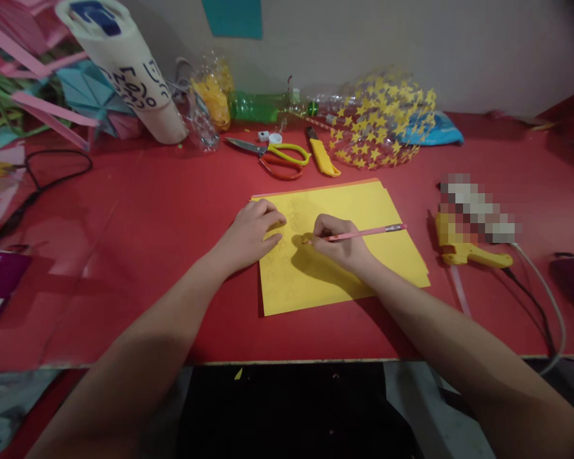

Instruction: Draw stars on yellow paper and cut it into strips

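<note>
I have the yellow paper (pixel 325 287) on the near middle of the red table (pixel 143 223), between both forearms. The left hand (pixel 256 233) lies over its left edge, palm down, fingers loosely spread and gripping nothing; I take it to be steadying the sheet against sliding. The right hand (pixel 339 242), apart from the left, pinches the pencil (pixel 370 232) low, close to its point, probably for finer control, with the eraser end slanting off to the right. Beyond the paper, the scissors (pixel 287 153) and cutter (pixel 323 156) lie within reach yet clear of the sheet, and the glue gun (pixel 473 254) rests to the right, perhaps so its cord stays out of the way.

From here I cannot tell whether the pencil point touches the paper; shadow muddies that spot. The faint marks (pixel 283 244) near the left hand are too pale for me to read. Differently coloured edges show at the far side, but whatever lies underneath is covered. Past the glue gun, a pale object (pixel 478 207) is blocked out, and the purple box (pixel 2 284) is cut off at left.
</note>
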### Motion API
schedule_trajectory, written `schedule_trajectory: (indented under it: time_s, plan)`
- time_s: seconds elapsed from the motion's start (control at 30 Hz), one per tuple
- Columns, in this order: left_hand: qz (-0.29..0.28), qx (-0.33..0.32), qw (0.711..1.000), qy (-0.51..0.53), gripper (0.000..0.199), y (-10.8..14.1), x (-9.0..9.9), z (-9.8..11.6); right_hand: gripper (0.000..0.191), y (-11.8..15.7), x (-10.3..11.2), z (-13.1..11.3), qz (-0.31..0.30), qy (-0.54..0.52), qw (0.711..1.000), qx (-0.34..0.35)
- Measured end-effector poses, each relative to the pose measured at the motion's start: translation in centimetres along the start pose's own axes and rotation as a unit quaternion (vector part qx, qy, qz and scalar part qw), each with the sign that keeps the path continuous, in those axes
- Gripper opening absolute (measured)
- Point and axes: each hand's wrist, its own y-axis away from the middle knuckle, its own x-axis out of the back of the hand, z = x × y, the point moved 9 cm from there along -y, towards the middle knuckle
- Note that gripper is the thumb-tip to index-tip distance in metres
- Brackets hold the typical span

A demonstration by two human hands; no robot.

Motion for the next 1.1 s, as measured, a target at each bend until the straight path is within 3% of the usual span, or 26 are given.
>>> schedule_trajectory:
  time_s: [1.1]
  plan:
    - [0.001, -0.014, 1.0, -0.003, 0.017, -0.02, -0.12, 0.01, 0.014, 0.33, -0.82, -0.44, -0.028, -0.029, 0.999, 0.016]
